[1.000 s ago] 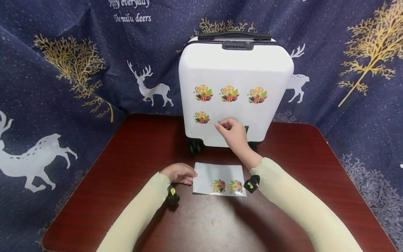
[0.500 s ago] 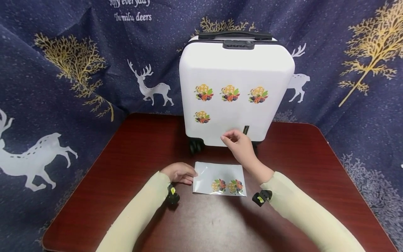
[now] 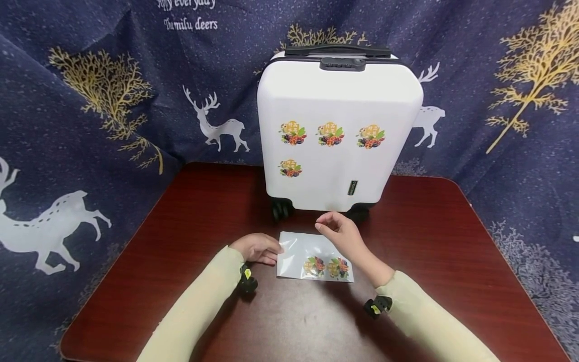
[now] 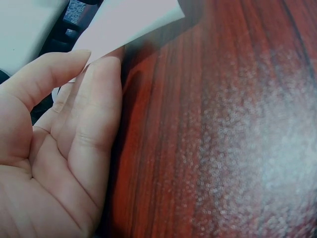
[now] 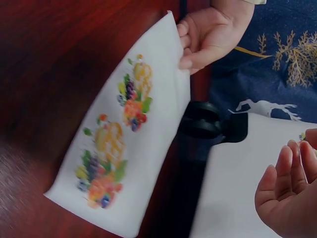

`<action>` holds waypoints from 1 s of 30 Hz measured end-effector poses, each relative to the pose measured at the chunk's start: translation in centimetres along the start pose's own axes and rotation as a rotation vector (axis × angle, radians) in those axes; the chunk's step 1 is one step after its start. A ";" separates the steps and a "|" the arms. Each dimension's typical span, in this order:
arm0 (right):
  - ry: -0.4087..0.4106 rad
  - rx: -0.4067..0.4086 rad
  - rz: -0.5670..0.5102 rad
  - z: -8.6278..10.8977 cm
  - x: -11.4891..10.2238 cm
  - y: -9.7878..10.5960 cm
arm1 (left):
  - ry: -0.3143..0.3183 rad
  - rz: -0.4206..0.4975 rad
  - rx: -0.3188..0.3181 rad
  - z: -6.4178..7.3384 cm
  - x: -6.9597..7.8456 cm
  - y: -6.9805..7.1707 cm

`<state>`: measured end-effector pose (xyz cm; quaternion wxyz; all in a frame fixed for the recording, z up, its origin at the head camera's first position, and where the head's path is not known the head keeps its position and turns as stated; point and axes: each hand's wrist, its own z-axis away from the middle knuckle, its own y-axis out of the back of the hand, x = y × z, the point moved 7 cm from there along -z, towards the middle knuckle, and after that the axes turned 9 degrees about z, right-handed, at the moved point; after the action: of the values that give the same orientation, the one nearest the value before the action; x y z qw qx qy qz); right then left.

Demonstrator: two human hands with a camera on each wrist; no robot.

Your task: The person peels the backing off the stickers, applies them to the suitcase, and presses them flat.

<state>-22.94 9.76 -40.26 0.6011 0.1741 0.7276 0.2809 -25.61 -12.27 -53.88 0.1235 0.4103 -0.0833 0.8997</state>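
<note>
My left hand (image 3: 259,248) pinches the left edge of a glossy white sticker sheet (image 3: 291,259) between thumb and fingers. The left wrist view shows the thumb (image 4: 54,69) on top of that edge. Two fruit stickers (image 5: 104,163) sit along the near side of the sheet. Above the sheet's far right part hovers my right hand (image 3: 346,236), its fingers loosely bent and nothing visible between them. Behind it stands a white suitcase (image 3: 316,186), bearing three fruit stickers in an upper row and one fruit sticker (image 3: 290,168) below at the left.
The suitcase rests on black wheels (image 3: 281,208) on a dark red wooden table (image 3: 217,201). A small black label (image 3: 353,187) is on its lower right front. Behind the table hangs a blue cloth (image 3: 235,75) with deer and tree prints.
My right hand has come down from the suitcase front, toward me, to over the sheet. The left hand stays at the sheet's edge. The suitcase's stickers look the same.
</note>
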 end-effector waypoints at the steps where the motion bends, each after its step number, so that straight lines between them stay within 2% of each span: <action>1: -0.006 -0.002 -0.005 0.1 0.3 -0.2 | 0.000 0.001 0.000 0.0 0.0 0.0; 9: -0.040 -0.063 0.027 0.3 2.6 -1.9 | -0.001 -0.003 -0.007 0.0 0.1 -0.1; 17: -0.016 -0.243 0.099 0.3 4.8 -4.2 | 0.002 -0.019 0.009 -0.1 -0.1 -0.1; 22: -0.036 -0.247 0.121 0.4 5.8 -4.8 | 0.000 -0.026 0.005 -0.1 0.0 -0.2; 26: -0.089 -0.244 0.131 0.5 6.4 -5.0 | -0.005 -0.025 0.004 0.1 0.2 -0.4; 30: -0.141 -0.278 0.126 0.7 6.9 -5.5 | -0.015 -0.001 0.014 0.3 0.1 -0.4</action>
<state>-23.26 9.69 -49.09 0.6502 0.1540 0.6253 0.4031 -25.37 -11.93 -53.61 0.1203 0.4181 -0.0777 0.8971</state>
